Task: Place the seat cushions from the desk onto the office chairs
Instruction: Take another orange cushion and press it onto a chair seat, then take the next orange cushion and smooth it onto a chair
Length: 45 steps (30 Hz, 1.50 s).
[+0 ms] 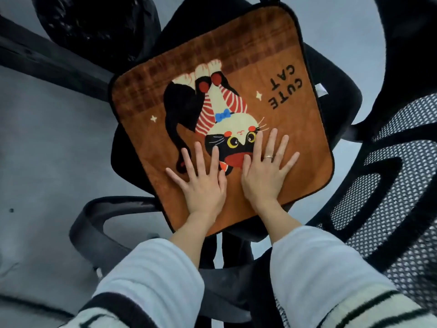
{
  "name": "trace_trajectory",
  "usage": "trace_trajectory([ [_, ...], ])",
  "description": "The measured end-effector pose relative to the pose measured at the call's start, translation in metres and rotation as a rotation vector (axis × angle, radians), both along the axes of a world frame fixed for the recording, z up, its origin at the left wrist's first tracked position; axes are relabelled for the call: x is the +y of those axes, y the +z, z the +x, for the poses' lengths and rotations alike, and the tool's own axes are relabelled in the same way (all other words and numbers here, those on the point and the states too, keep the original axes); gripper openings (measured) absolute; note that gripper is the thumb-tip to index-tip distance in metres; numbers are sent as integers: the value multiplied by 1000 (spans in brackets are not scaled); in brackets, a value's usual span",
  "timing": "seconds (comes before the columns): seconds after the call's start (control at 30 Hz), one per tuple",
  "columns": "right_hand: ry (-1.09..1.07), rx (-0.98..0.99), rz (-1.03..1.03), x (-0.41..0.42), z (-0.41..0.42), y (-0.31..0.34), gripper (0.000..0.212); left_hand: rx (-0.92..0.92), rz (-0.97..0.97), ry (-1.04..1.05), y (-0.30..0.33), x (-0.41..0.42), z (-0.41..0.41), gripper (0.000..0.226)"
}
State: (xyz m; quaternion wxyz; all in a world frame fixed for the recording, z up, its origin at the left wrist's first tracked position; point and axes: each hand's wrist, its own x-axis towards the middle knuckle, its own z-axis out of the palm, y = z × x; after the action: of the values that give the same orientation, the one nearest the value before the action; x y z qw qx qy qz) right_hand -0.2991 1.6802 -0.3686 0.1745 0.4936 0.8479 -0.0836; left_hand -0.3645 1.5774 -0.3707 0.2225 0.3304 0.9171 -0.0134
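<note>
Both hands were down flat and side by side: the left hand point(203, 183) had its fingers spread and straight, palm pressed onto the seat cushion point(220, 114), and the right hand point(267, 171), a ring point(268, 157) on one finger, lay just as flat and fanned beside it, thumbs nearly touching. Nothing was pinched or gripped. The cushion sat under the palms and stretched away from them, resting on the seat of the office chair point(340, 100), its near edge by the wrists. It was roughly square, so no clear long axis showed; it lay turned at a slant on the seat, one corner aimed up and right. Its printed cat point(220, 119) and the words CUTE CAT read upside down from the wearer's side, the cat's head toward the hands. The mesh backrest point(397, 185) ran off the right edge, an armrest point(106, 216) curved at lower left, and most of the seat was hidden under the cushion.
</note>
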Motion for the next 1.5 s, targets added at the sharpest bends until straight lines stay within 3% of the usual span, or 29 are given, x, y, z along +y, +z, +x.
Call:
trace_trajectory([
  [0.13, 40, 39, 105, 1, 4, -22, 60, 78, 69, 3, -24, -1, 5, 60],
  [0.4, 48, -48, -84, 16, 15, 10, 56, -85, -49, 212, 9, -2, 24, 57],
  [0.57, -265, -62, -138, 38, 31, 30, 56, -254, -144, 524, 36, -9, 58, 57],
  [0.83, -317, -1, 79, 32, 26, -8, 61, -15, 6, 659, -17, 12, 83, 62],
  [1.03, -238, 10, 76, 42, 31, -8, 59, -154, -58, 715, -9, 24, 94, 63],
  [1.2, -283, -33, -172, 15, 26, 24, 56, -308, -131, 626, 22, 14, 81, 68],
  [1.3, -198, -88, -375, 5, 35, 57, 56, -505, -227, 461, 50, 3, 53, 75],
  [1.4, -149, -94, -538, 1, 40, 86, 52, -686, -238, 266, 77, -16, 8, 57],
  [1.5, -122, -69, -626, -8, 30, 129, 47, -666, -159, 195, 119, -38, -28, 48],
])
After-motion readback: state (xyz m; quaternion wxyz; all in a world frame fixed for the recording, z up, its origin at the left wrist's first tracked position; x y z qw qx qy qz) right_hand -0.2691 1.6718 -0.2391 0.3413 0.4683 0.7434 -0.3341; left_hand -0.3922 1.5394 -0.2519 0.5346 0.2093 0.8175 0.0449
